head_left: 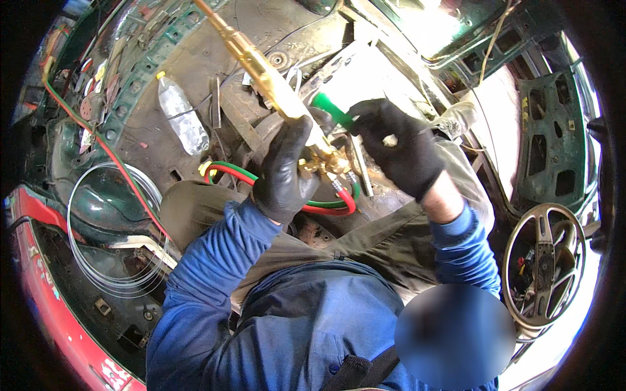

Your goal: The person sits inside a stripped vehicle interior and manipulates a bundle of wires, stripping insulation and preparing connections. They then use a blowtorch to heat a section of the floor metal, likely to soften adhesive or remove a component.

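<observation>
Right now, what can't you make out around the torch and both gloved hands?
Head view only:
- Brass torch: tip cut off by the top edge.
- Torch valves: covered by the left hand.
- Green-handled item: far end hidden inside the right hand.
- Red and green hoses: the run disappears under the left wrist.

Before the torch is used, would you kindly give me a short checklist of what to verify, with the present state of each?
1. Left hand gloved, gripping the brass torch: ok.
2. Right hand gloved, holding the green lighter near the torch: ok.
3. Red and green hoses free of kinks: cannot tell.
4. Plastic bottle away from the tip: cannot tell, tip out of view.
5. Flame lit: cannot tell.
</observation>
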`<act>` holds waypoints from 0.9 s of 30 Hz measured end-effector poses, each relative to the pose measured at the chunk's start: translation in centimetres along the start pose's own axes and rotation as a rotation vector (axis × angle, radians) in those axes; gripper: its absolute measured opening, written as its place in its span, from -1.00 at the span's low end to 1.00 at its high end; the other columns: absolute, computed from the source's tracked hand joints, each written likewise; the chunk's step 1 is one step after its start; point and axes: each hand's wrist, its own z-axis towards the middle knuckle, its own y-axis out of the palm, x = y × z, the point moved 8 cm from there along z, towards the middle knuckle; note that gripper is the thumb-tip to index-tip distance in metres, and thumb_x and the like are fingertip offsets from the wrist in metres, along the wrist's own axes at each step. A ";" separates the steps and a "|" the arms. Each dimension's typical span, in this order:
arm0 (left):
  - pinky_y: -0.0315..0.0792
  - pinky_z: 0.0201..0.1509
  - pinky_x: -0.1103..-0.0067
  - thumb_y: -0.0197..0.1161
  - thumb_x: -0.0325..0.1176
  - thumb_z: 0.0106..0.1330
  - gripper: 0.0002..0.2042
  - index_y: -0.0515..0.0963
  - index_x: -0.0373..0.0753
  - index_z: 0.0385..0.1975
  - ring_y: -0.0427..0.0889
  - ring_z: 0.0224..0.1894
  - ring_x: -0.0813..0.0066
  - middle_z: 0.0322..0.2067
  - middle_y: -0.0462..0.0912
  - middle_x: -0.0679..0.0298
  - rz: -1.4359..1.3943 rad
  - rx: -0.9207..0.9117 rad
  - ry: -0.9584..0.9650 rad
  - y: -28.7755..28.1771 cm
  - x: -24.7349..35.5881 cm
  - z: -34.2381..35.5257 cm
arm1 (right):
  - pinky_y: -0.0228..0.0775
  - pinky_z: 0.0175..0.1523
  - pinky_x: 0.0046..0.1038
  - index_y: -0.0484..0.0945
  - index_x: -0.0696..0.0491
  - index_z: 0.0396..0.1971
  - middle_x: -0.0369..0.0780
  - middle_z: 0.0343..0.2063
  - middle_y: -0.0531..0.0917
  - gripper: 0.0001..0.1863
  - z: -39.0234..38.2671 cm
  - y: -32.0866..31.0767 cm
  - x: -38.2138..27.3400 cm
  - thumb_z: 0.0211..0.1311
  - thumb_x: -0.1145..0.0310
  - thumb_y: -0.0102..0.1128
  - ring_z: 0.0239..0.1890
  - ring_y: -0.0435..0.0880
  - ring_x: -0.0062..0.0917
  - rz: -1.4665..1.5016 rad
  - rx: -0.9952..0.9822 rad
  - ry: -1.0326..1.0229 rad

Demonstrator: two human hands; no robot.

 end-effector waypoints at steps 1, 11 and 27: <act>0.40 0.48 0.17 0.17 0.04 0.59 -0.43 0.38 -0.24 0.39 0.47 0.41 0.18 0.43 0.41 0.09 0.266 -0.005 0.039 -0.7 -0.6 -0.1 | 0.60 -0.14 -0.47 0.65 0.06 0.04 -0.23 -0.35 0.74 -0.75 -0.1 1.4 1.4 0.41 0.50 0.32 -0.30 0.73 -0.61 0.051 -0.040 0.058; 0.59 0.25 0.36 0.20 -0.17 0.60 -0.53 0.39 -0.14 0.42 0.64 0.16 0.36 0.14 0.60 0.21 -0.263 0.164 -0.167 -0.2 -6.9 3.5 | 0.61 -0.01 -0.34 0.64 0.13 0.07 -0.05 -0.16 0.75 -0.72 -1.6 1.5 5.4 0.58 0.26 0.18 -0.19 0.78 -0.35 0.065 0.121 0.192; 0.45 0.30 0.39 -0.03 0.08 0.67 -0.48 0.43 -0.16 0.39 0.57 0.16 0.44 0.10 0.59 0.24 0.075 0.185 0.023 1.5 -1.1 8.2 | 0.56 -0.12 -0.45 0.63 0.17 0.04 -0.13 -0.30 0.78 -0.74 -2.7 -8.2 5.9 0.52 0.33 0.23 -0.25 0.76 -0.53 -0.040 0.331 0.373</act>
